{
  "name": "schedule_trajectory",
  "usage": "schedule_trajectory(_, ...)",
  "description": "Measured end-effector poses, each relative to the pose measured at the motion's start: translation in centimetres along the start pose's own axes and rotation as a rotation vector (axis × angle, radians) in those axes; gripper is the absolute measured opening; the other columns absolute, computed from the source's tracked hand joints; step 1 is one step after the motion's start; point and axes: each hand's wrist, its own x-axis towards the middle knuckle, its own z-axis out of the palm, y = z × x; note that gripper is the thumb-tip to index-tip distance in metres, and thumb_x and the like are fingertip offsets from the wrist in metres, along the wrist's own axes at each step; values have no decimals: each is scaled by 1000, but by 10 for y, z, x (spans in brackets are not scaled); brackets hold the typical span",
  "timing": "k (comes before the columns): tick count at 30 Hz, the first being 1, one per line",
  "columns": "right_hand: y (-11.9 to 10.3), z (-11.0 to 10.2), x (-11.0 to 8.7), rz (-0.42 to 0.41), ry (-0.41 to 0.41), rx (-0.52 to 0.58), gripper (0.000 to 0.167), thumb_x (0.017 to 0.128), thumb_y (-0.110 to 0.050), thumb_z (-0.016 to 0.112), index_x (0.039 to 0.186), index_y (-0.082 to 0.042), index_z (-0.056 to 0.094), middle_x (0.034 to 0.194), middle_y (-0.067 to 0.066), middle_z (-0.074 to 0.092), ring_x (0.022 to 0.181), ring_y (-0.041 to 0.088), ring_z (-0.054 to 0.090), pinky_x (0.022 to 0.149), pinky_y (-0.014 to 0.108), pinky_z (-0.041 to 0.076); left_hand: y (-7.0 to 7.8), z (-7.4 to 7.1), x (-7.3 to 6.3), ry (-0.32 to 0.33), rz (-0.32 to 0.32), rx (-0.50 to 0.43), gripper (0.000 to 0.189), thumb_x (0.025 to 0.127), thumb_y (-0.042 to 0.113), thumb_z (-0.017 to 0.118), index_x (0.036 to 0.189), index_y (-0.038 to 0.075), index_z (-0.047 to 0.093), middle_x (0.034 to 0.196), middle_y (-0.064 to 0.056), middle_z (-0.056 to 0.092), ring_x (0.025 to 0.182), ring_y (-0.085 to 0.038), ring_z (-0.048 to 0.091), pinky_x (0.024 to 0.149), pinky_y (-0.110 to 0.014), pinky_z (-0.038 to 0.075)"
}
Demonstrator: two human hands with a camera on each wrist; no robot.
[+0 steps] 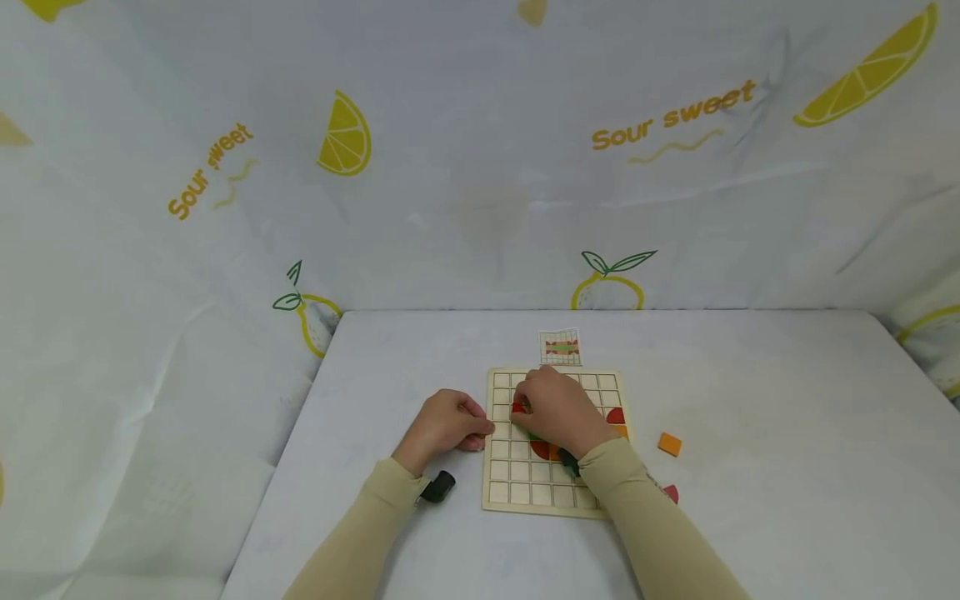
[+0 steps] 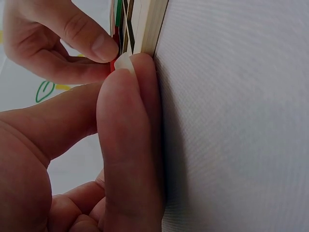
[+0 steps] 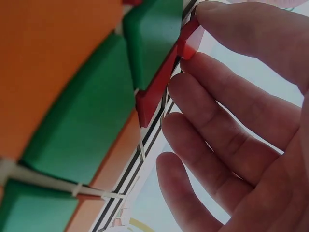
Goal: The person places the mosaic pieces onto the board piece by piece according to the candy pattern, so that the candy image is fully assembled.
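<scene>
A pale wooden grid board lies on the white table. At its left edge, the thumb and a finger of my left hand pinch the rim. Over the board's middle, my right hand pinches a small red piece between thumb and index finger, with the other fingers loosely bent beside it. Green pieces, an orange piece and another red piece sit on the grid. A red quarter-round piece shows near the right edge. My right hand hides part of the pattern.
A small printed pattern card lies just behind the board. Right of the board are a loose orange square and a red piece, partly covered by the right sleeve. A patterned cloth hangs behind the table.
</scene>
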Motion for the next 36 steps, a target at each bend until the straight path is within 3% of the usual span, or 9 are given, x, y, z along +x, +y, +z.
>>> schedule_trajectory(16,1,-4,-4,-18,18,-19,7,92,-22,85,88,-18,81,81,-5,61,80,16,49,65,31,46,5,4,1,-7,0,3,19,89,18,87,97,7,73,76,-6,78,61,-10,72,62,-25,61)
schedule_trajectory(22,2,-12,-10,-7,29,-10,10,92,-25,86,93,-15,82,85,-4,65,83,15,55,69,32,52,6,5,0,-6,-6,7,20,89,18,87,98,7,73,77,-6,78,61,-10,73,62,-25,61)
schedule_trajectory(30,26,-32,-40,5,33,42,16,95,-31,84,100,-16,83,96,-5,71,97,16,62,82,36,60,4,5,-1,3,-31,16,20,89,17,87,98,6,73,78,-6,78,61,-10,72,62,-25,60)
schedule_trajectory(36,62,-47,-77,101,-16,4,15,94,-32,85,98,-18,82,98,-6,70,101,17,60,87,40,61,0,3,-3,3,-32,10,22,89,17,88,99,6,73,77,-5,78,61,-10,71,63,-24,60)
